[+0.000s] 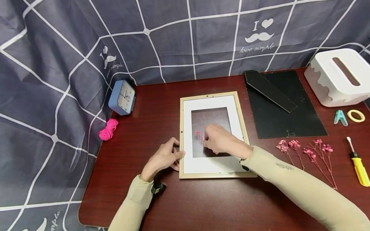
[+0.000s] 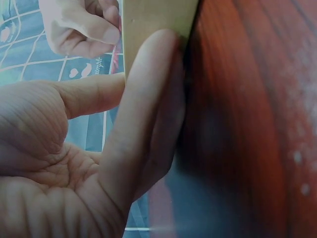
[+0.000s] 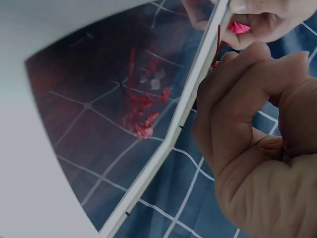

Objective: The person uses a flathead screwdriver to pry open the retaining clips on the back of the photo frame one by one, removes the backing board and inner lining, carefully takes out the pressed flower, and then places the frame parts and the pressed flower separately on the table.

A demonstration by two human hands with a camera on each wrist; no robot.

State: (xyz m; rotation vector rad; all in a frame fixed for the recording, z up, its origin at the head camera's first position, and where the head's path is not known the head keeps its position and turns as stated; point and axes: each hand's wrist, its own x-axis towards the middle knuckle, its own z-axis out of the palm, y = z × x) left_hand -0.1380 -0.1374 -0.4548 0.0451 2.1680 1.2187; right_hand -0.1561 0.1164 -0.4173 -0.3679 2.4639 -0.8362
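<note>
At frame centre, the right hand (image 1: pixel 221 141) pinches a pink dried sprig (image 1: pixel 198 136) over the glass of the picture frame (image 1: pixel 212 175) on the tabletop (image 1: pixel 202 205), placement apparently underway; the left hand (image 1: pixel 166 157), fingers straight, steadies its left edge.

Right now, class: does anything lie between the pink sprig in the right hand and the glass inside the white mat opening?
Nothing visible does. The right hand pinches the pink sprig directly over the bare glass of the frame, which the left hand steadies.
</note>
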